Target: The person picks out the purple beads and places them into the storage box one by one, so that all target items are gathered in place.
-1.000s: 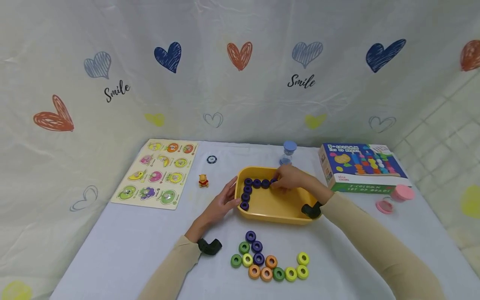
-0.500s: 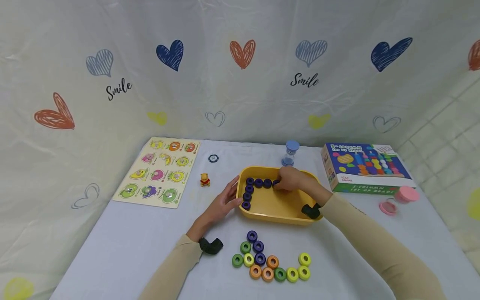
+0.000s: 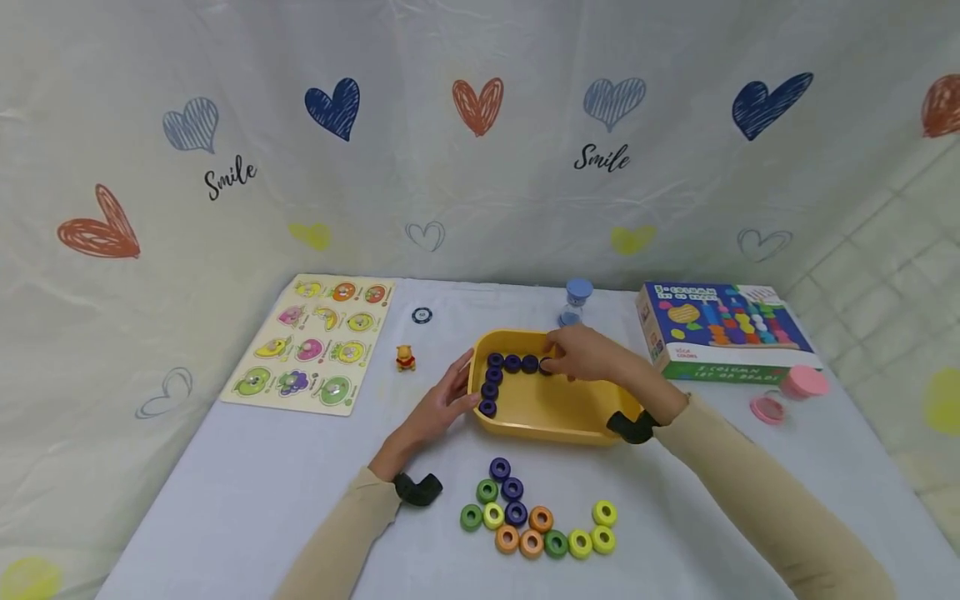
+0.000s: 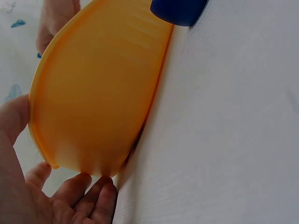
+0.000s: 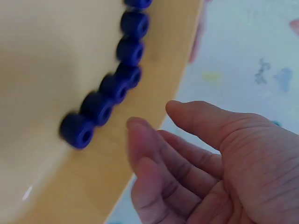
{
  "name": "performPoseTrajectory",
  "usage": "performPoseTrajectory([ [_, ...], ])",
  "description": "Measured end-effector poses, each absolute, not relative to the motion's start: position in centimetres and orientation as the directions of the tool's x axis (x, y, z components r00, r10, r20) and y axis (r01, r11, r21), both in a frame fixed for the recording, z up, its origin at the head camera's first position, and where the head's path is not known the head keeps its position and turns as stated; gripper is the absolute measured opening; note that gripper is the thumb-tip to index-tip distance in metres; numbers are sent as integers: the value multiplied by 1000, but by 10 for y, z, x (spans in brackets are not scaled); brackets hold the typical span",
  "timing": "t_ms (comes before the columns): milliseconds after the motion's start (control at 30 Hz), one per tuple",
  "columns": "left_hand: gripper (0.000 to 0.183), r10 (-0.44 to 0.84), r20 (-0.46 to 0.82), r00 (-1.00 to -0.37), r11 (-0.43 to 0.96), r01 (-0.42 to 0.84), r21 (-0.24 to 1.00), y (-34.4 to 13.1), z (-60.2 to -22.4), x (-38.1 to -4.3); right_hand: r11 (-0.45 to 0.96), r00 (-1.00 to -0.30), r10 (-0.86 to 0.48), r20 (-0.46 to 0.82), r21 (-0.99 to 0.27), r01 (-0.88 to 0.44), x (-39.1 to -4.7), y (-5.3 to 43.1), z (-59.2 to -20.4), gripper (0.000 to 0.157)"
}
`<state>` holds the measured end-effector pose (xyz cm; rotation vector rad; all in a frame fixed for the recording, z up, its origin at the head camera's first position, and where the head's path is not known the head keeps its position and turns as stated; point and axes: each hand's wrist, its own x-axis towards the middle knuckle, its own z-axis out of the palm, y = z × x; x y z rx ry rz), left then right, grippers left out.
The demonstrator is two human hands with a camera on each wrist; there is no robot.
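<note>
Several dark blue ring beads (image 3: 512, 363) line the left and back sides inside a yellow tray (image 3: 558, 431). My right hand (image 3: 585, 354) is over the tray's back wall, beside the row's end bead (image 5: 77, 130). In the right wrist view its thumb and fingers are spread, holding nothing and apart from that bead. My left hand (image 3: 442, 402) holds the tray's left end; in the left wrist view its thumb (image 4: 14, 116) touches the rim and its bent fingers touch the outer wall. More blue beads (image 3: 512, 488) lie in front of the tray among green, yellow and orange ones.
A fruit picture board (image 3: 307, 346) lies at the left, near a bear figurine (image 3: 406, 357) and a round chip (image 3: 422, 316). Behind the tray stands a blue-capped sand timer (image 3: 576, 302). A toy box (image 3: 720, 329) and a pink timer (image 3: 789, 393) are at the right.
My right hand's fingers have loosened and drawn off the end bead, which stays in the row. The left hand keeps its place on the tray. The head view has shifted slightly.
</note>
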<state>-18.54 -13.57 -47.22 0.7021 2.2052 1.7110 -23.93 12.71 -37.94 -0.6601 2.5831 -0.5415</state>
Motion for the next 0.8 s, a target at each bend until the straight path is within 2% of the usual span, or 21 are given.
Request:
performPoseTrajectory([
  [133, 68, 522, 85, -849, 195, 216, 957, -137, -473, -187, 767, -785, -586, -200, -451, -457, -218, 120, -371, 24],
  [333, 67, 528, 84, -845, 189, 214, 958, -136, -474, -187, 717, -758, -646, -87, -410, -564, -182, 112, -364, 20],
  [600, 66, 525, 77, -847, 189, 205, 960, -135, -473, -187, 677, -696, -702, -152, -446, -586, -142, 91, -383, 16],
  [800, 66, 526, 110, -844, 167, 229, 959, -133, -474, -186, 691, -661, -711, -241, -413, -593, -130, 76, -412, 19],
])
